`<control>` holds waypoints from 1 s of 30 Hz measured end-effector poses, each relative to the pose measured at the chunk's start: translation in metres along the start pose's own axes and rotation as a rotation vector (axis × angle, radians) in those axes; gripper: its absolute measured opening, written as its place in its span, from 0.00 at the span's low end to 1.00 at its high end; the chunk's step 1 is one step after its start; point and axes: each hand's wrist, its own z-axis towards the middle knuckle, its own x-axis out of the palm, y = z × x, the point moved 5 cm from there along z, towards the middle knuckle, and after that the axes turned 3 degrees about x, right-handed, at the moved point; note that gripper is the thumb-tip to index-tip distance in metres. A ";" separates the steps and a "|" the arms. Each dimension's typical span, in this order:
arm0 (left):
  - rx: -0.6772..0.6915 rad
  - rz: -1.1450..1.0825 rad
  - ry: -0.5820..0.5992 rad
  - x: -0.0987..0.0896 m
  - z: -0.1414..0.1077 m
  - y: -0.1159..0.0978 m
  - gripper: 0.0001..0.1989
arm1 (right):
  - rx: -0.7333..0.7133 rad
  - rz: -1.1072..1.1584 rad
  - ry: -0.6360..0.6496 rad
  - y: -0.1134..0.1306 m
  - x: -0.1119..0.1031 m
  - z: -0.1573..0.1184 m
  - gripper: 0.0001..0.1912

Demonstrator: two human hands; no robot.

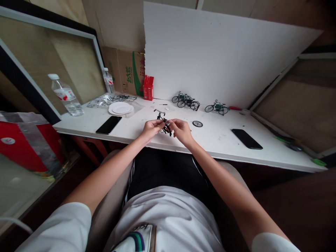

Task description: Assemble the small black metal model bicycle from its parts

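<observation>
Close to the table's front edge, a small black model bicycle (pixel 167 130) is between my two hands, its handlebar pointing away from me. From the left, my left hand (pixel 152 128) pinches the frame near the seat. My right hand (pixel 181 129) has its thumb and fingertips closed on the same model from the other side. The fingers cover much of the frame's middle. A loose spoked wheel (pixel 197 124) lies flat on the table, a little right of my right hand.
On the white table (pixel 215 140) stand several finished-looking model bicycles (pixel 217 107) at the back. Phones lie left (pixel 109 125) and right (pixel 246 139). White round lids (pixel 120 108), water bottles (pixel 67 98), a red box (pixel 148 88) and clear-wrapped parts (pixel 105 100) occupy the left side.
</observation>
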 end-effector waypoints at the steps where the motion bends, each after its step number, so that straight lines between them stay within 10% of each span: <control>1: -0.003 -0.001 0.001 0.001 -0.001 -0.001 0.29 | -0.001 -0.003 -0.001 -0.001 0.000 0.000 0.24; 30: -0.013 -0.006 -0.029 -0.010 0.005 0.001 0.24 | -0.032 -0.052 -0.010 -0.001 -0.001 -0.001 0.27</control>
